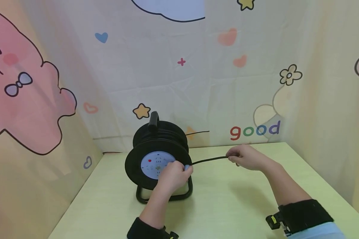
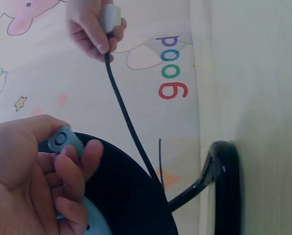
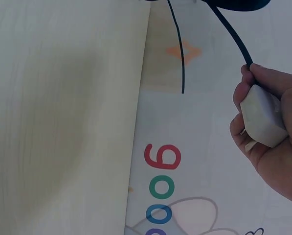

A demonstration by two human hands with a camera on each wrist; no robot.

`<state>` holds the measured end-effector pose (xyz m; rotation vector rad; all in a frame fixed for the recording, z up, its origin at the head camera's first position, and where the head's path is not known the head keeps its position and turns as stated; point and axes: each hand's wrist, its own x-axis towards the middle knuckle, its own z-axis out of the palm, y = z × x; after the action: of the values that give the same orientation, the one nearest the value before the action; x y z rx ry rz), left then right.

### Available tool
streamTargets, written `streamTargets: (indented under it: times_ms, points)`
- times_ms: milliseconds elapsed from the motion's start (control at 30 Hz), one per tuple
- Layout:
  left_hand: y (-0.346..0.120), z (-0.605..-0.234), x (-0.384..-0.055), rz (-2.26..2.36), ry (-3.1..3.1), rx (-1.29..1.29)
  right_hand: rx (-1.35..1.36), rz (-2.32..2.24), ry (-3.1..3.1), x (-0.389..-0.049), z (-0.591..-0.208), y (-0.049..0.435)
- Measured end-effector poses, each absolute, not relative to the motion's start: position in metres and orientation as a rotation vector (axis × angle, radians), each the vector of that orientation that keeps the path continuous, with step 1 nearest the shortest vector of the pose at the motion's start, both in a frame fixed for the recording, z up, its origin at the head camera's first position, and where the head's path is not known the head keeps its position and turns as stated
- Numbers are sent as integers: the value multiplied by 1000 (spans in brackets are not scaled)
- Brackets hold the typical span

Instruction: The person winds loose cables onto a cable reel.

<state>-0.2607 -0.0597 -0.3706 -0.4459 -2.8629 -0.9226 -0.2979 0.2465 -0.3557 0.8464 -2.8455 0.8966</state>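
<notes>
A black cable reel (image 1: 130,166) with a carry handle on top and a pale blue socket panel (image 1: 151,167) stands on the table in the head view. My left hand (image 1: 175,174) is at the right part of its face, pinching a small blue-grey winding knob (image 2: 63,140) between thumb and fingers. Out from the reel's right side runs a black cable (image 1: 209,160), fairly straight, up to my right hand (image 1: 243,157). That hand grips the cable's end with a white plug (image 3: 263,115) inside the palm, and its prongs are partly hidden by the fingers.
The reel rests on a black tubular stand (image 1: 179,197) on the pale table (image 1: 221,209). Behind it hangs a printed curtain (image 1: 173,83) with cartoon figures and the word "good". Curtain cloth also borders both sides of the table.
</notes>
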Motion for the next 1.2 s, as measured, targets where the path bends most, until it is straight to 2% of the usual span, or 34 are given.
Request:
streamTargets:
  times_ms: [500, 867, 1200]
  points:
    - [-87, -397, -260, -651, -3132, -414, 1056, 993, -2885, -305, -363, 180]
    - [-99, -398, -255, -611, -3197, -404, 1169, 978, -2975, -301, -362, 167]
    - [-108, -399, -259, -593, -3196, -416, 977, 577, -2823, -303, -354, 162]
